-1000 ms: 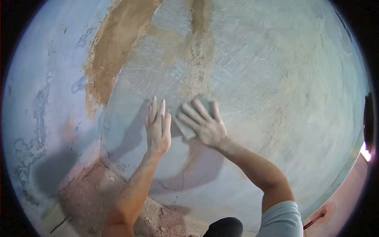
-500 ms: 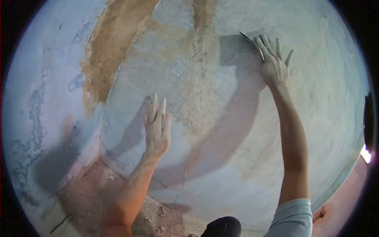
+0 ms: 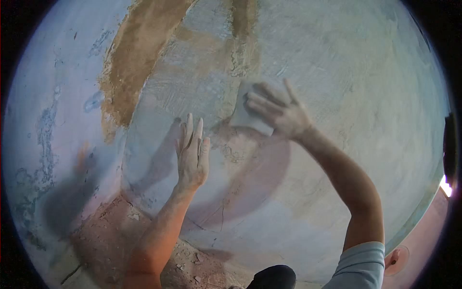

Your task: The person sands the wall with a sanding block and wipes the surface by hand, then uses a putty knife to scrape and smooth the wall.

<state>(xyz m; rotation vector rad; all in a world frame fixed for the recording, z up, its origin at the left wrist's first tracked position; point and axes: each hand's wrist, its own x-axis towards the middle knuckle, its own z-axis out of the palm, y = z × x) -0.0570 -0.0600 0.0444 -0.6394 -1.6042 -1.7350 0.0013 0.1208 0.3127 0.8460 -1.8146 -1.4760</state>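
My right hand [image 3: 284,115] lies spread over a grey sheet of sandpaper [image 3: 240,113] and presses it against the wall [image 3: 308,192]. The sheet sits across the lower part of a rough tan strip, and its near corner shows below my fingers. The hand is a little blurred by motion. To the left, my left hand [image 3: 193,154] is raised before the wall with fingers stretched upward and holds nothing. Pale dust coats both hands.
A broad brown patch [image 3: 139,58] runs down the wall near the left corner. A narrower tan strip [image 3: 243,33] stands right of it. Debris lies on the floor [image 3: 103,241] at lower left. A dark rounded thing [image 3: 272,278] shows at the bottom edge.
My right hand has swept down and to the left across the wall with the sandpaper, from upper right onto the tan strip. My left hand has stayed almost still.
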